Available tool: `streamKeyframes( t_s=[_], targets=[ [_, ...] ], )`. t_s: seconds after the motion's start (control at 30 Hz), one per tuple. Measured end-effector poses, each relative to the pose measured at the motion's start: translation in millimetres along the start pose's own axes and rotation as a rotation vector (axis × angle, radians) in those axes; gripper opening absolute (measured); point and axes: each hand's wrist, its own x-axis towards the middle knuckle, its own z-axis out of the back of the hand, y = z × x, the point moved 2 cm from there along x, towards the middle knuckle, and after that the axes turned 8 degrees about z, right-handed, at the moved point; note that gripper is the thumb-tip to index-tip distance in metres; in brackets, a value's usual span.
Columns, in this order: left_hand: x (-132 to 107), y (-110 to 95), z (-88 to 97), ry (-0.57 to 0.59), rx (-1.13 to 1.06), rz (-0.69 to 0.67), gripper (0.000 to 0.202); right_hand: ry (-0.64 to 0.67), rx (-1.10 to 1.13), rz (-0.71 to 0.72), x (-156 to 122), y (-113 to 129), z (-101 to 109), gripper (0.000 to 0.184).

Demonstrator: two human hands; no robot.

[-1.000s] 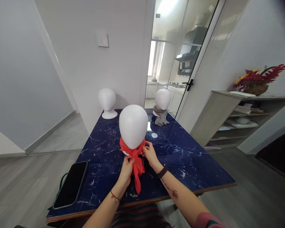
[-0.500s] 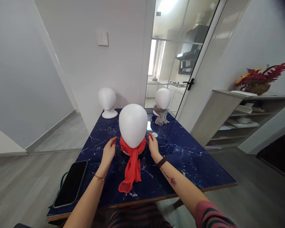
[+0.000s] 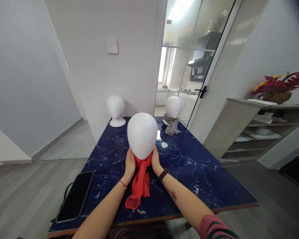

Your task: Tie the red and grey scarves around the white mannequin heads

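Red thin cloth, a scarf [image 3: 141, 186], goes around the neck of the nearest white mannequin head [image 3: 142, 134], and its gathered tail comes down in front and lies on the blue marble-patterned table [image 3: 189, 176], pointing toward the person. This head stands upright near the middle of the table.

The left hand [image 3: 130, 163] is cupped against the scarf at the left side of the neck, just under the widest part of the head. The right hand [image 3: 155, 160] is placed in the same way at the right side, so the neck is between the two hands. Their fingertips are partly hidden behind the head, therefore I cannot tell if the fingers pinch the cloth or only press on it. On the left wrist there is a thin red bracelet [image 3: 123, 184]; on the right wrist, a dark band [image 3: 163, 174].

A smartphone [image 3: 75, 196] with black screen lies at the left edge of the table, well apart from the hands. At the far side stand two more heads: a bare mannequin head [image 3: 115, 107] on the left, and on the right a mannequin head [image 3: 173, 107] which wears a grey scarf [image 3: 172, 128].
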Motion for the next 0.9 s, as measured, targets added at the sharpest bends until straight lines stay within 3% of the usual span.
streamKeyframes(
  t_s=[0.07,0.2,0.3,0.4,0.57,0.77,0.83,0.9],
  targets=[
    [3,-2,7.8,-0.076,-0.062,0.052,0.033,-0.026,0.055,-0.015,-2,6,4,0.051],
    [7,-7,33.0,-0.210,-0.047,0.293,0.021,-0.131,-0.027,-0.033,-5,13,17,0.049],
    [8,-12,41.2,-0.115,-0.026,0.423,0.014,-0.092,-0.124,-0.084,-4,11,23,0.048],
    [5,-12,34.7,-0.009,-0.057,0.526,0.018,-0.014,-0.187,-0.086,-1,8,23,0.045],
    [2,-2,21.7,0.004,-0.188,0.587,0.009,-0.005,-0.226,-0.065,1,2,20,0.040],
    [7,4,30.0,0.013,-0.193,0.675,0.007,-0.011,-0.162,-0.057,-1,-1,17,0.039],
    [10,1,34.6,-0.010,-0.162,0.642,0.006,-0.040,-0.145,-0.058,-1,-1,19,0.043],
    [13,-2,37.2,-0.069,-0.141,0.548,0.022,-0.091,-0.144,-0.058,0,-2,21,0.048]
  ],
)
